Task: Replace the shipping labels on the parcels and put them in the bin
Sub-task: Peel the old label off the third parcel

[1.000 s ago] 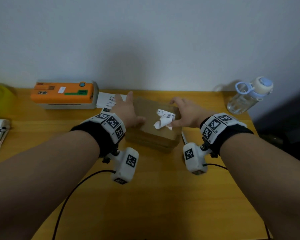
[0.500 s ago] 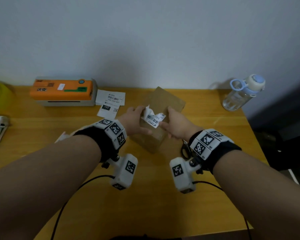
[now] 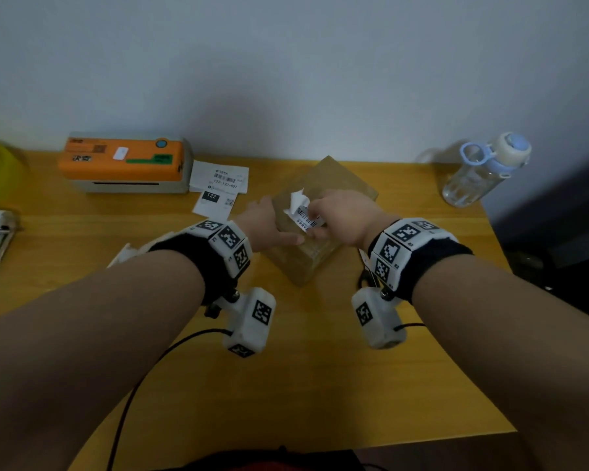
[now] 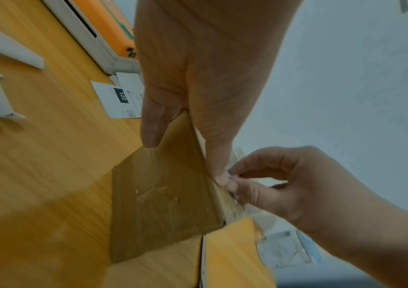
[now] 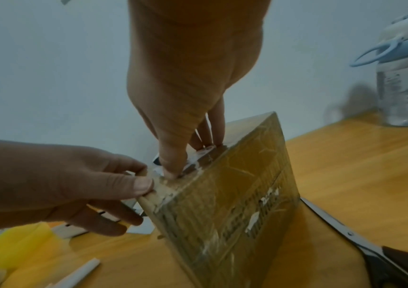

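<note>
Cardboard parcel (image 3: pixel 317 229) stands tilted on the wooden desk (image 3: pixel 286 385), raised on its near edge, probably so that the face with the old label turns toward the person. Left hand (image 3: pixel 264 226) steadies it, thumb on the upper face and fingers (image 4: pixel 150 126) down the side wall. Right hand (image 3: pixel 344 215) pinches the half-peeled shipping label (image 3: pixel 305 212), whose loose end curls upward; I judge that the peeling is not finished. New labels (image 3: pixel 220 185) wait beside the orange label printer (image 3: pixel 123 163), and scissors (image 5: pixel 375 251) lie near the parcel. How much of the label is glued is hidden by the fingers. No bin can be clearly identified.
</note>
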A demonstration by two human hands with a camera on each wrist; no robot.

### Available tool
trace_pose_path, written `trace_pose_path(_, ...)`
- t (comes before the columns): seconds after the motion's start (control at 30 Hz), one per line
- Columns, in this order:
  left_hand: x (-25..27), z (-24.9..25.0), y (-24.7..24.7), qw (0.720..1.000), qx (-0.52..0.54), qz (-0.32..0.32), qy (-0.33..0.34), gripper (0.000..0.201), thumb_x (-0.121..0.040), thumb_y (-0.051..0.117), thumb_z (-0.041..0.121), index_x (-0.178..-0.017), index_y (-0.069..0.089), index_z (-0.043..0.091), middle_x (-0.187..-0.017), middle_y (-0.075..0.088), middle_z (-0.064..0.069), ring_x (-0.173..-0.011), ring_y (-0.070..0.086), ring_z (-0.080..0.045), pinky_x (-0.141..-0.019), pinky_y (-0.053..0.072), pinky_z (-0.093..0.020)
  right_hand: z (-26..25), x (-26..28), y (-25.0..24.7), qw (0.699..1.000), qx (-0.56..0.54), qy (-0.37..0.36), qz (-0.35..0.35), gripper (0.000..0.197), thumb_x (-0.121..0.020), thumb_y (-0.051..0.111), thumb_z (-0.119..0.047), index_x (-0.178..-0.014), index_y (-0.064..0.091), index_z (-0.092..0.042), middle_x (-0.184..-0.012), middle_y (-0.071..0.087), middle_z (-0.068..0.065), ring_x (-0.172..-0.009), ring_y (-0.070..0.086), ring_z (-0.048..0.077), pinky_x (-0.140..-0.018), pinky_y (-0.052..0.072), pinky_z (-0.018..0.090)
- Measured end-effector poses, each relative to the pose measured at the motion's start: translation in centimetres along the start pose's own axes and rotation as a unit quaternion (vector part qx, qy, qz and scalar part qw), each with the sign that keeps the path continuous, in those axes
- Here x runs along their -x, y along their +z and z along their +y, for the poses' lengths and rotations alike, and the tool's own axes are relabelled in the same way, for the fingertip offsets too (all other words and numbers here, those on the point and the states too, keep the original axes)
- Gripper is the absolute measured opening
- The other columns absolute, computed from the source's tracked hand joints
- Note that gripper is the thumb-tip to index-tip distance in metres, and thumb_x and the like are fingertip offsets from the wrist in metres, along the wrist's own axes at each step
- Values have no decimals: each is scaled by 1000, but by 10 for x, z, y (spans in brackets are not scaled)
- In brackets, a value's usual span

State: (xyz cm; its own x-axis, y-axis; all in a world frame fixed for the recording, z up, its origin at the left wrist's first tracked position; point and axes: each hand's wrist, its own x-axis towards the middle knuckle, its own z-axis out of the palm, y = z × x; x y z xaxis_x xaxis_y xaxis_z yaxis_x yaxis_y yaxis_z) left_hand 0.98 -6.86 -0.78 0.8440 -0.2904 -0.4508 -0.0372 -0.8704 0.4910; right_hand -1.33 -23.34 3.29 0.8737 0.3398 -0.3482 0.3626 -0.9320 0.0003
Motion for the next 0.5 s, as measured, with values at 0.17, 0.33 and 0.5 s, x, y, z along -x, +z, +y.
trace_pose_path(0.17,2,6,4,1000,-4,-8,-6,109,-74,71,50,-149,5,6,-152,19,-17,-137,28,-30,-107,31,-42,0,0,6,1000,-4,6,17,32,-93,54,-36,-115,55,-14,-111,53,8,-93,57,25,-68,44,33)
trace_pose_path(0.33,0,5,0,1000,-10,-13,-6,111,-75,70,50,-149,1,6,-153,16,-17,-139,24,-30,-109,29,-43,-4,-1,9,999,9,8,33,32,-95,50,-36,-117,51,-12,-113,52,10,-96,56,27,-67,40,32)
trace_pose_path(0.5,-1,6,-1,1000,-11,-10,1,110,-77,70,48,-150,-1,6,-153,16,-16,-139,24,-29,-109,29,-40,-10,-1,15,998,26,39,48,26,-97,45,-15,-121,48,-7,-115,52,12,-99,57,28,-67,41,33)
